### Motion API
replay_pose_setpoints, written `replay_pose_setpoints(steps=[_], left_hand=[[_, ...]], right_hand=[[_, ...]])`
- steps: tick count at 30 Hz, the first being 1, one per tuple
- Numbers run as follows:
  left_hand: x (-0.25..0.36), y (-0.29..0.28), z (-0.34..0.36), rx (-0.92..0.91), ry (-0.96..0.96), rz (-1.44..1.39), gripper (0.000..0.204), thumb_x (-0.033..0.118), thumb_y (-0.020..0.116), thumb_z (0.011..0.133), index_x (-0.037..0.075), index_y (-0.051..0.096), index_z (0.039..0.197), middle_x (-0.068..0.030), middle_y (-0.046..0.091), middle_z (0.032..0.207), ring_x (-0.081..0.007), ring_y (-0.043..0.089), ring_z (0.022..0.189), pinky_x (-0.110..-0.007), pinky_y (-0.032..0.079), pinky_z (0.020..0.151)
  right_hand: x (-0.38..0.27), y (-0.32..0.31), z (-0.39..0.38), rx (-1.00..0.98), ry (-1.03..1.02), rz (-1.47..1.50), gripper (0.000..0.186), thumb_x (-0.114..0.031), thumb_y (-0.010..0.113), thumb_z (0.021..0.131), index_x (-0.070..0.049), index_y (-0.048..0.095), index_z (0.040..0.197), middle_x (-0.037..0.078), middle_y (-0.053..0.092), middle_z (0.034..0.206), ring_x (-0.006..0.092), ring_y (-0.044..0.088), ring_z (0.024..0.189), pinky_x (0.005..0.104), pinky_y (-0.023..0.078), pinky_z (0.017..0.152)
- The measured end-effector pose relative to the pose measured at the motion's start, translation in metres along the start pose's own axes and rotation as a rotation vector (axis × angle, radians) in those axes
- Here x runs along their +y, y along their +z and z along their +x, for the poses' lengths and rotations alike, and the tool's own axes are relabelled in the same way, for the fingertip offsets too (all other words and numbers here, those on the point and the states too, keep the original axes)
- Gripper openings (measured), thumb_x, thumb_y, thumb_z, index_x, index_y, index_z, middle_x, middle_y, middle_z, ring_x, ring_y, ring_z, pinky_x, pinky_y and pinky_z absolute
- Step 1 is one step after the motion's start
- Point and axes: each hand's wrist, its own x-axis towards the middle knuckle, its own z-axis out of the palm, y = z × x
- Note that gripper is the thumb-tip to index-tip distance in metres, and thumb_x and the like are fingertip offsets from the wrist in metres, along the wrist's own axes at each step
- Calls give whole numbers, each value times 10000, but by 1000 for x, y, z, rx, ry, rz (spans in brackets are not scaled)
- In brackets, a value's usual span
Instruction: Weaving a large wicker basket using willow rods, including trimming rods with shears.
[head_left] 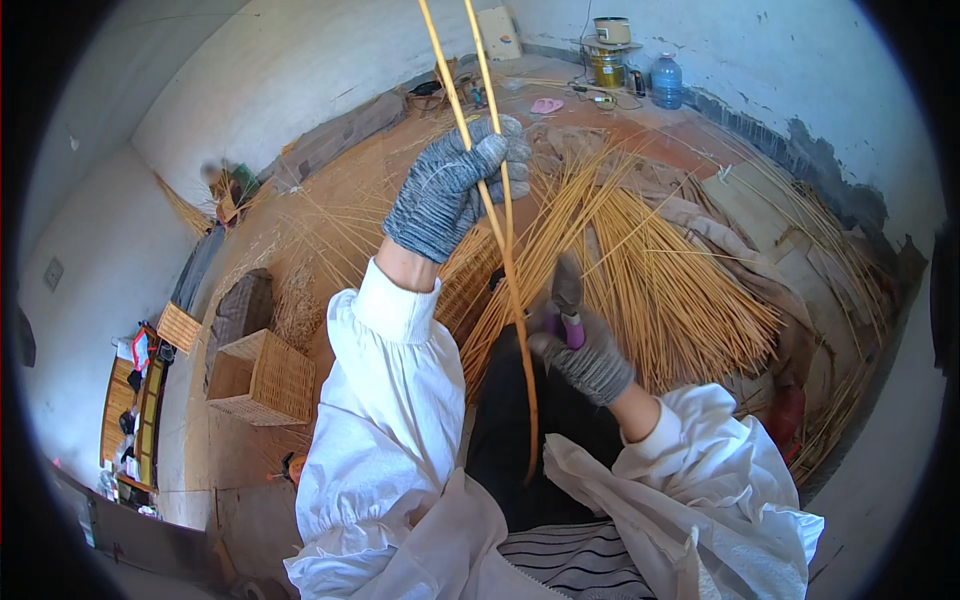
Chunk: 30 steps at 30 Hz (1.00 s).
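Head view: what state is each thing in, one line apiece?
Left hand: gloved, closed around the pale rods
Pale rods: held up, meeting below that hand
Right hand: gloved, closed around the purple-handled tool
Purple-handled tool: blurred; can't tell if open or shut
Rod pile: loose, fanned out
Larger left wicker basket: open
Blue bottle: upright

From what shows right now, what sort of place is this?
Probably a small basket-weaving workshop. A wide pile of thin tan rods is spread out, a box-shaped woven basket lies to the left, and the gloved right hand holds a purple-handled tool.
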Motion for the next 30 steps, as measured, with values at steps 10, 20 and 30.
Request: replay_pose_setpoints(steps=[10, 20, 30], left_hand=[[-23, -1, -34, 158, 10, 23, 415, 190, 632, 862, -38, 523, 1190, -170, 630, 1021, -264, 652, 901, -363, 567, 779], [-34, 1, -36, 189, -3, -7, 365, 151, 625, 863, -54, 542, 1152, -190, 632, 993, -279, 655, 896, -384, 584, 758], [-68, -25, -14, 169, 154, -180, 257, 118, 539, 921, 5, 507, 1149, -117, 608, 933, -172, 627, 840, -307, 553, 727]], right_hand=[[15, 5, 9, 351, -192, -690, 440, -250, 765, 695, -21, 567, 1014, 137, 606, 838, 295, 613, 736, 356, 510, 659], [32, 16, 8, 290, -141, -555, 374, -220, 719, 747, -38, 560, 1032, 129, 621, 814, 281, 635, 734, 352, 513, 649], [75, 35, -38, 74, 162, 59, 263, -193, 719, 786, -40, 589, 956, 127, 602, 750, 215, 589, 647, 327, 492, 625]])
